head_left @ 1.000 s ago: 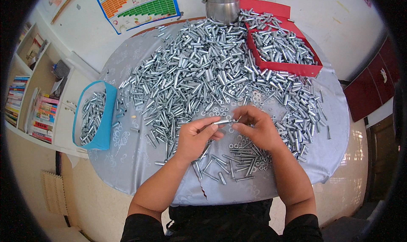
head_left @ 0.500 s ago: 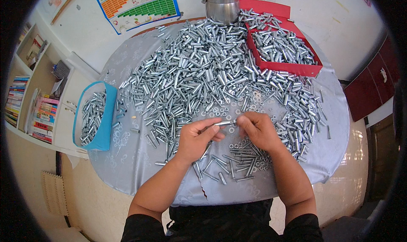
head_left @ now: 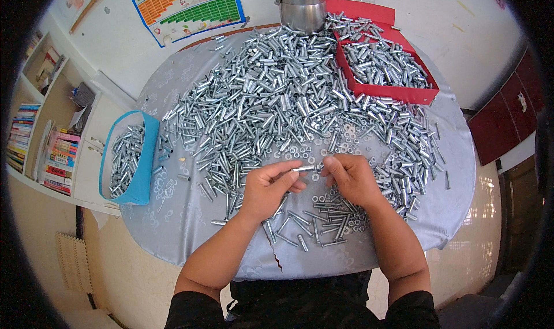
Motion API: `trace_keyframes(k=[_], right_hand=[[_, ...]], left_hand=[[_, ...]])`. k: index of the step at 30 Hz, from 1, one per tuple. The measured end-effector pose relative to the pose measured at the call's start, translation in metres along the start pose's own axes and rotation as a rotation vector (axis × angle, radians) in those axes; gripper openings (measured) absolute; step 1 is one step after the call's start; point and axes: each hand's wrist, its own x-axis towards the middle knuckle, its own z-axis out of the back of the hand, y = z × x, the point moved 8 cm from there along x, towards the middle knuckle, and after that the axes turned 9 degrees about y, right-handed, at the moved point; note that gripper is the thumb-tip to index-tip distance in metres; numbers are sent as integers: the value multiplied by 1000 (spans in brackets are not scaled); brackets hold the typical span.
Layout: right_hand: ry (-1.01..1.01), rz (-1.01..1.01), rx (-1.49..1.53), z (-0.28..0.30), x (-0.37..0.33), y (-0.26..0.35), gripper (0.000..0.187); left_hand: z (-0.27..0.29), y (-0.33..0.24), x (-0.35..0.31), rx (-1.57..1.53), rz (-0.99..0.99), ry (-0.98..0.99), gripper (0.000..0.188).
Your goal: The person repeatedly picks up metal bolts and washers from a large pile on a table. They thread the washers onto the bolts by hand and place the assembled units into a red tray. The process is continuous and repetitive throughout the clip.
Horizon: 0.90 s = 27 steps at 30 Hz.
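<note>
Near edge: the person's two dark sleeves point(head_left: 193, 310) lie at the bottom of the view, and the bare forearms extend forward over the tabletop point(head_left: 190, 231), which is covered with a silver-grey patterned cloth. A dark, jagged line marks the cloth near this edge.

Forward of the edge, loose bolts point(head_left: 332, 226) lie in a scattered group between the forearms, with washers beside them.

Work position: a slender metal fastener point(head_left: 306, 168) is held roughly horizontal above the tabletop, between the hands. The left hand point(head_left: 268, 185) grips its left portion between thumb and fingers. The right hand point(head_left: 351, 178) pinches at its right end; the fingertips hide the exact contact.

Left side: a blue bin point(head_left: 140, 185) containing metal fasteners stands near the tabletop rim.

Beyond the hands, flat rings point(head_left: 300, 152) lie spread before a large heap of metal fasteners point(head_left: 259, 92).

Far right: an open red box point(head_left: 392, 93) holds more of the same parts. Far edge: a lidded steel container point(head_left: 303, 9) stands behind the heap. A coloured chart point(head_left: 190, 12) hangs on the wall.
</note>
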Motion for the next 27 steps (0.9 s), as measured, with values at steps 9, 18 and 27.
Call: trace_keyframes(k=[9,18,27], right_hand=[[-33,86,10,6,2,2,19],[-110,235,131,6,0,14,20],[-7,137,94,-3,2,10,16]], left_hand=[[-3,-3,0,-34,3,-12,24],[-3,-3,0,-59,-19,-8,24],[-2,0,2,-64,7,-5,25]])
